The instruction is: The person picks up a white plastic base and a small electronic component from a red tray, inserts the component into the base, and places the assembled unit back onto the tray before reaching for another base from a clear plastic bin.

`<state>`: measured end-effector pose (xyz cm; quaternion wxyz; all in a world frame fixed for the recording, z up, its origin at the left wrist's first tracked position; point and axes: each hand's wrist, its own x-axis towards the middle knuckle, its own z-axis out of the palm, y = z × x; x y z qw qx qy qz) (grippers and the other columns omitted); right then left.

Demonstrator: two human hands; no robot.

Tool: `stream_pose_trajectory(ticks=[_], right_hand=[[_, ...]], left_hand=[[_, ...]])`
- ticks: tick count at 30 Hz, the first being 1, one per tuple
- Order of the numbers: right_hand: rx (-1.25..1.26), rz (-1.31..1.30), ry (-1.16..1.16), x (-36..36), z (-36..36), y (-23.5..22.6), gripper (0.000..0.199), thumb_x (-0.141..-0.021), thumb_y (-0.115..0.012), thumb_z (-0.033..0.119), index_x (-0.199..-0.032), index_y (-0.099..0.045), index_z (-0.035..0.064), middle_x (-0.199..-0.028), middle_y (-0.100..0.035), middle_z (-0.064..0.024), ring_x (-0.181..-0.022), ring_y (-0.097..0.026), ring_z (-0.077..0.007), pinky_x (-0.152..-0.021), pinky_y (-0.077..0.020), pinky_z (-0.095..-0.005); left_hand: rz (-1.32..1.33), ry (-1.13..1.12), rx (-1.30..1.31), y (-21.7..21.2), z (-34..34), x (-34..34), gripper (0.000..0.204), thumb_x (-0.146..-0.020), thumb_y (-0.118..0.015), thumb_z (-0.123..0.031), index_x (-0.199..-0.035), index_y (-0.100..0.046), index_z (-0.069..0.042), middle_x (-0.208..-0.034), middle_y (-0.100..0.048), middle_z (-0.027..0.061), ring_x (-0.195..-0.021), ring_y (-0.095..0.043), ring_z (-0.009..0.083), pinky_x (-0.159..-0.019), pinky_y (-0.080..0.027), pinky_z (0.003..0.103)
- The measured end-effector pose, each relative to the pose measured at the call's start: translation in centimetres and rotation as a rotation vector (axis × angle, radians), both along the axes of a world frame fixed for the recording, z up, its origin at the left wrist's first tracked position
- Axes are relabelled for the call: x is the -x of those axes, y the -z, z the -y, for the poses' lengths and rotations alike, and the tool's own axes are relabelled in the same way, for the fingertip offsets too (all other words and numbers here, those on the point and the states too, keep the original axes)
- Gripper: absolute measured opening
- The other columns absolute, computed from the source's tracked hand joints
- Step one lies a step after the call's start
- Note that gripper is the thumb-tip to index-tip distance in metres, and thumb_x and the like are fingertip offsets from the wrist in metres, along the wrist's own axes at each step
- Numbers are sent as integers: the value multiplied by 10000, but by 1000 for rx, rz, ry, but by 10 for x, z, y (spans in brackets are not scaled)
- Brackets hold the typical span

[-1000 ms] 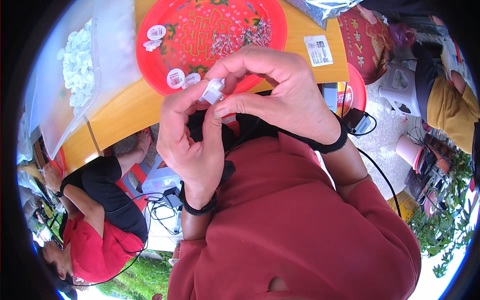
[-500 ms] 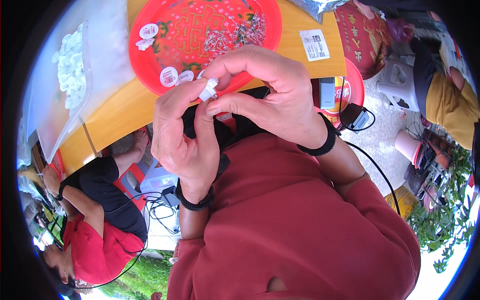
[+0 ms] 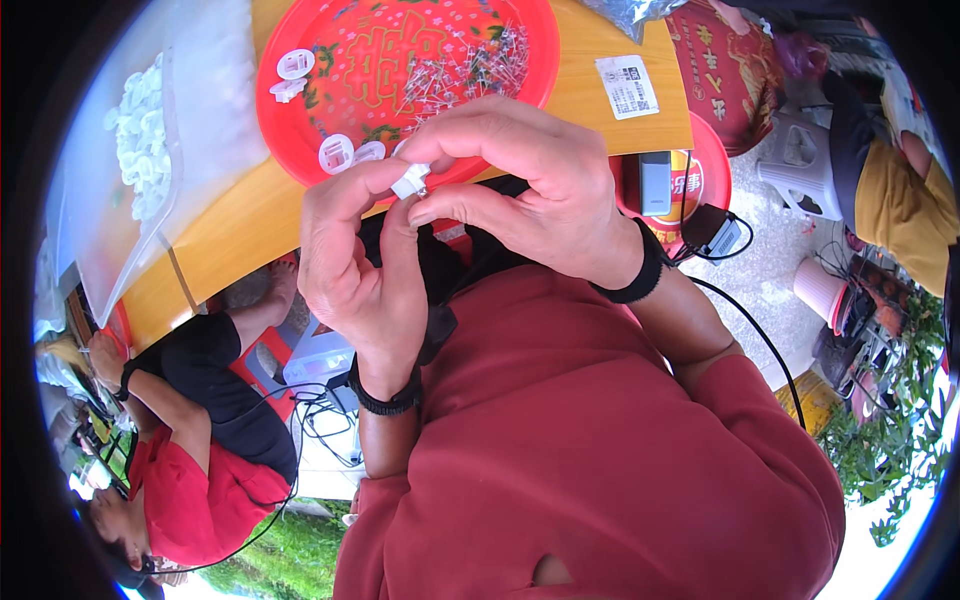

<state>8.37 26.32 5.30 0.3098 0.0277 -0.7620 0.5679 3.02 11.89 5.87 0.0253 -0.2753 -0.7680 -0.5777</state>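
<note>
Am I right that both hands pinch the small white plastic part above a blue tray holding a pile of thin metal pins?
Not quite: the tray is red, not blue, as the head view shows. The rest holds: the left hand and right hand pinch the small white plastic part above it, and thin metal pins lie piled in it.

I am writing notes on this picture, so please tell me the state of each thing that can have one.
small white plastic part: pinched between fingertips of both hands
left hand: closed on the part
right hand: closed on the part
red tray: on the table, holds thin pins and a few white parts
clear plastic bag: lying flat, white parts inside
</note>
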Motion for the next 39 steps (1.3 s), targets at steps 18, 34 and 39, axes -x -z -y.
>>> stream_pose_trajectory(ticks=[18, 34, 39], right_hand=[[-89, 146, 45, -3, -11, -19, 312, -735, -779, 48, -1020, -655, 21, -975, -677, -111, -864, -667, -232, -739, -536, -311], [-151, 349, 159, 7, -24, -22, 108, -803, -693, 9, -903, -657, -7, -796, -644, -138, -710, -645, -258, -629, -497, -324], [-406, 445, 185, 21, -51, -22, 69, -782, -679, 42, -849, -660, 34, -801, -644, -137, -745, -640, -322, -638, -496, -396]], left_hand=[[-56, -62, 29, -25, 16, 20, 253, -767, -735, 16, -1008, -659, 2, -973, -673, 120, -887, -650, 219, -796, -498, 313], [-147, 39, 384, -51, 11, 61, 288, -800, -667, 14, -1086, -634, -2, -1110, -636, 130, -893, -630, 294, -815, -498, 400], [-499, 13, 573, -6, -10, 81, 331, -780, -616, 65, -1106, -630, 13, -1161, -600, 188, -1078, -561, 347, -911, -477, 398]])
